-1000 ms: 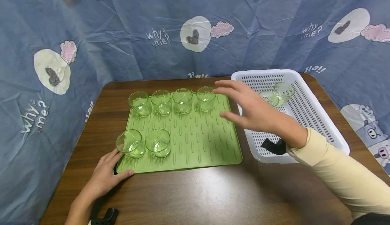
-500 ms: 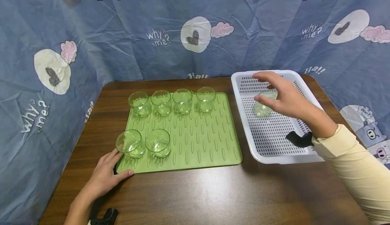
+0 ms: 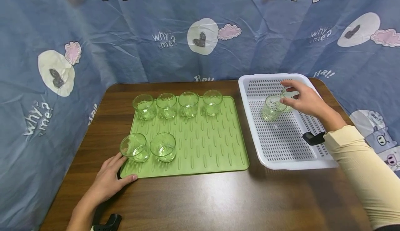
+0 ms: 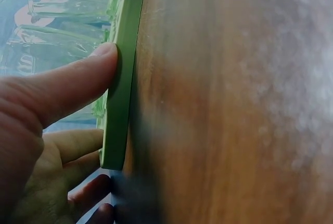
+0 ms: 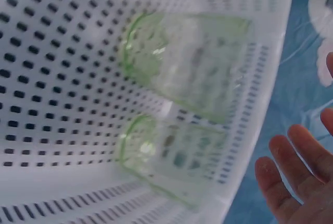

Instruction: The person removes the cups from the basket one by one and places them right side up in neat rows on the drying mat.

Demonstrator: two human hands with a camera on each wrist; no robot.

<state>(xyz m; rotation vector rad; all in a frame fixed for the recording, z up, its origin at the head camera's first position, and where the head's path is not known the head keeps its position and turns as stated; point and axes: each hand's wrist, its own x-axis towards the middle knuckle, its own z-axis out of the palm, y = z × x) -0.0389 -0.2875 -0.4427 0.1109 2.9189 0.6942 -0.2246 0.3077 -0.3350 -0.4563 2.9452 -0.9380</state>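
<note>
My right hand [image 3: 304, 100] hovers over the white perforated basket [image 3: 254, 137], thumb and fingers spread. Two clear green-tinted glasses stand inside: one glass [image 3: 271, 112] left of the hand, the other glass [image 3: 289, 92] partly hidden behind the fingers. The right wrist view has both glasses apart from the fingers [image 5: 299, 161]. My left hand [image 3: 107, 177] lies at the near left corner of the green ribbed mat [image 3: 206, 147], its thumb on the front edge. Beside its fingertips is a glass [image 3: 135, 148], with another glass [image 3: 163, 148] to the right.
Several more glasses [image 3: 188, 105] stand in a row along the mat's back edge. The mat and basket sit side by side on a brown wooden table [image 3: 200, 199]. A blue printed cloth [image 3: 175, 57] hangs behind the table and at its sides.
My right hand has moved right from beside the mat's back-row glass to above the basket, revealing the nearer glass there. The left hand has stayed at the mat's corner.
</note>
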